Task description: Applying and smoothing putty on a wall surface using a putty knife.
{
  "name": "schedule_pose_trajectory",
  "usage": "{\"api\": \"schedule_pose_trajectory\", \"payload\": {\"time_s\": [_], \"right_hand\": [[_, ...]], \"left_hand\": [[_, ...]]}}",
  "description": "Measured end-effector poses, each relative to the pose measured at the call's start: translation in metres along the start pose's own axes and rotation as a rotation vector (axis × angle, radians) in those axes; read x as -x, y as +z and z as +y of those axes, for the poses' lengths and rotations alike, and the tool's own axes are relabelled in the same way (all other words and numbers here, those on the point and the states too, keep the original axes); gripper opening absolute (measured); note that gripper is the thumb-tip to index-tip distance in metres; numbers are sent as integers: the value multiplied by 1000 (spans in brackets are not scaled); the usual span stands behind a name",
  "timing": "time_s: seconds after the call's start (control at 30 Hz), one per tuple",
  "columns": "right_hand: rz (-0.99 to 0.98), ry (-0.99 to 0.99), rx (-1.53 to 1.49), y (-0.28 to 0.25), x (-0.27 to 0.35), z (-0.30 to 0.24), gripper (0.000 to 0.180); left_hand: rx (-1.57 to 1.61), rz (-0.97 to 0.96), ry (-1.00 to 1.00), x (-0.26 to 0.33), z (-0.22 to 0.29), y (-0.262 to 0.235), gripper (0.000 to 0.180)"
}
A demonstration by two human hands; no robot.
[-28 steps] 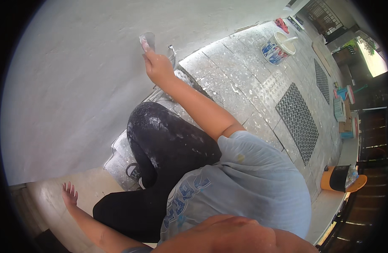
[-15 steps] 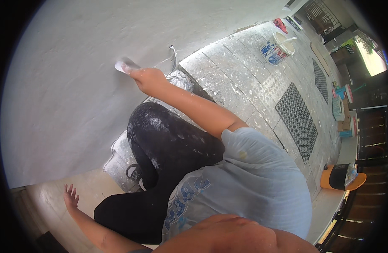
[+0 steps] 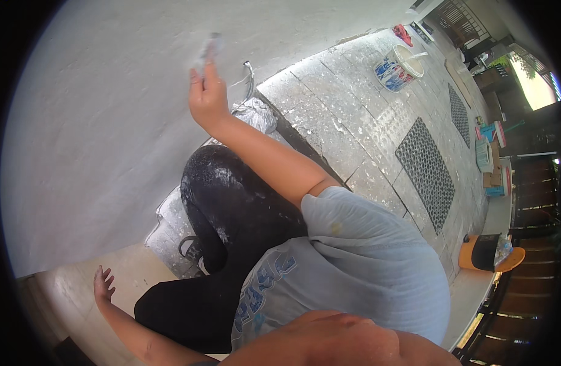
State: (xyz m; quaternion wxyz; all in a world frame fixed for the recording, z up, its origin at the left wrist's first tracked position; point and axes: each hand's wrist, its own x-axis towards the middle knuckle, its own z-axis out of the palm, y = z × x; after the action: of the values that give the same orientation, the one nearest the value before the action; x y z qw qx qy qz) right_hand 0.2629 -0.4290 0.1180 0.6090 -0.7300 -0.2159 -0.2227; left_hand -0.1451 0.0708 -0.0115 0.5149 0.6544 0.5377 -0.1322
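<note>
My right hand [image 3: 207, 91] is raised against the white plastered wall [image 3: 91, 122], shut on a small pale grey pad [image 3: 210, 47] that it presses to the surface with the fingertips. My left hand [image 3: 102, 283] is low at the left, fingers spread, resting on a beige ledge [image 3: 61, 293] below the wall and holding nothing. I crouch close to the wall; my black, dust-speckled trouser knee [image 3: 225, 189] sits between the two arms.
A crumpled plastic bag [image 3: 254, 113] lies at the wall's foot. On the spattered paving stand a paint bucket [image 3: 397, 64] and two grey grid mats [image 3: 430, 171]. An orange and black container [image 3: 489, 253] is at the right, with blue stools [image 3: 491, 158] beyond.
My right hand swept the pad left and down across the wall, then back up, and now holds it more upright. The left hand has stayed on the ledge.
</note>
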Motion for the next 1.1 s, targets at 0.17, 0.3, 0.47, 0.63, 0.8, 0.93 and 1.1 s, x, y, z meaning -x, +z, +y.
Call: {"api": "schedule_pose_trajectory", "payload": {"time_s": [0.17,0.3,0.47,0.63,0.8,0.93,1.1], "right_hand": [[-622,-167,300,7,32,-1,62],[-166,-376,93,0,24,7,48],[235,-74,54,-11,-34,22,16],[-332,-515,372,-11,-10,11,27],[278,-298,38,-35,-58,1,19],[309,-244,-89,-36,-101,-21,15],[69,-501,394,-29,-128,-77,33]], "left_hand": [[-20,-54,-23,-3,-1,-1,71],[-22,-6,-15,-2,0,2,74],[-83,85,16,8,0,2,73],[-31,46,-1,21,7,4,71],[-74,151,-26,34,17,7,67],[-45,48,-2,37,19,8,69],[-59,147,-43,35,21,8,65]]}}
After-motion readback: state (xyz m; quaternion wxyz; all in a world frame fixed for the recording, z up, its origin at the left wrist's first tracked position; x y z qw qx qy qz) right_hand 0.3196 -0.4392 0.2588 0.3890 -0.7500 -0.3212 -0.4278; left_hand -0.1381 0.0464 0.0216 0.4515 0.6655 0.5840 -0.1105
